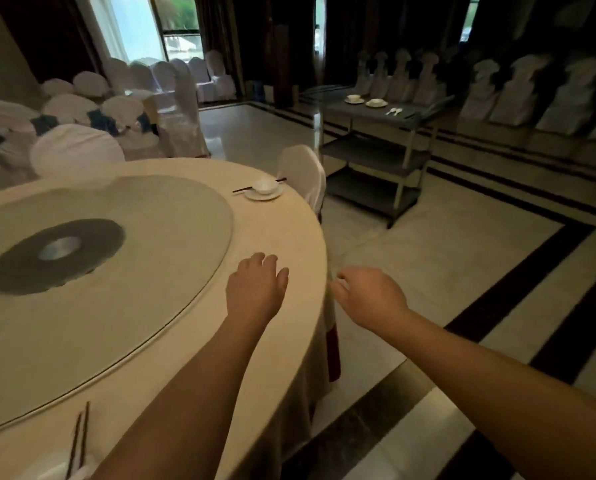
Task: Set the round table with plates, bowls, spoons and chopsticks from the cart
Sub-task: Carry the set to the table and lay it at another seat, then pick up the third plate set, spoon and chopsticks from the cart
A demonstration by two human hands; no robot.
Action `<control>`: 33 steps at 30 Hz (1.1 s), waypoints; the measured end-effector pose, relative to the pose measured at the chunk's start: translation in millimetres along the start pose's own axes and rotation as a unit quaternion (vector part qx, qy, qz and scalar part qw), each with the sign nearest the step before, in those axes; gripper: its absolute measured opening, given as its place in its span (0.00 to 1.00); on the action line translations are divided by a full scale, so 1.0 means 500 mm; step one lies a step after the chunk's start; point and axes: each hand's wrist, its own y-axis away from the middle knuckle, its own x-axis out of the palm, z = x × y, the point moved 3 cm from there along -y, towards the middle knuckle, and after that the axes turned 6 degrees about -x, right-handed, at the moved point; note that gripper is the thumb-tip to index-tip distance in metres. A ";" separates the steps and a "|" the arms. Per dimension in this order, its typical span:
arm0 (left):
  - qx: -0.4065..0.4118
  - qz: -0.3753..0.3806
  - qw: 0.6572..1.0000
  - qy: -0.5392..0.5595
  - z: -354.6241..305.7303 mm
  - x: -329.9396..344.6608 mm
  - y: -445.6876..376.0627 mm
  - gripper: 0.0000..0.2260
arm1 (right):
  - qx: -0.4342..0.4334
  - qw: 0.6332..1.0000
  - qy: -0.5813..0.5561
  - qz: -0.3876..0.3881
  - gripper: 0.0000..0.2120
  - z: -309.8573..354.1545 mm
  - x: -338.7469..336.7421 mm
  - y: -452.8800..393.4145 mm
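one bowl-on-plate setting [264, 188] is laid at the round table [185, 341] far edge, chopsticks [78, 438] at the near edge; two more sets wait on the cart [376, 116]. left hand [255, 289] and right hand [369, 296] are loosely open, nothing held.

Your round table [262, 237] wears a matt cream cloth, smooth and softly draped at the edge. On it sits a glass turntable [172, 216] — clear, faintly glossy, with a dark matt disc under its middle and a brushed metal hub. The bowl [265, 185] and plate [255, 195] at the far setting look like glazed white ceramic; the chopsticks [78, 438] near you are dark and slightly shiny (wood or plastic, you can't tell). The cart [379, 147] shows dull grey shelves on pale metal posts. The floor [445, 258] is polished stone — mirror-glossy.
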 end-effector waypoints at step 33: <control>0.113 0.047 0.992 -0.008 -0.594 0.328 -0.942 0.22 | 0.097 0.978 0.165 -0.084 0.24 -0.690 -0.115 -0.841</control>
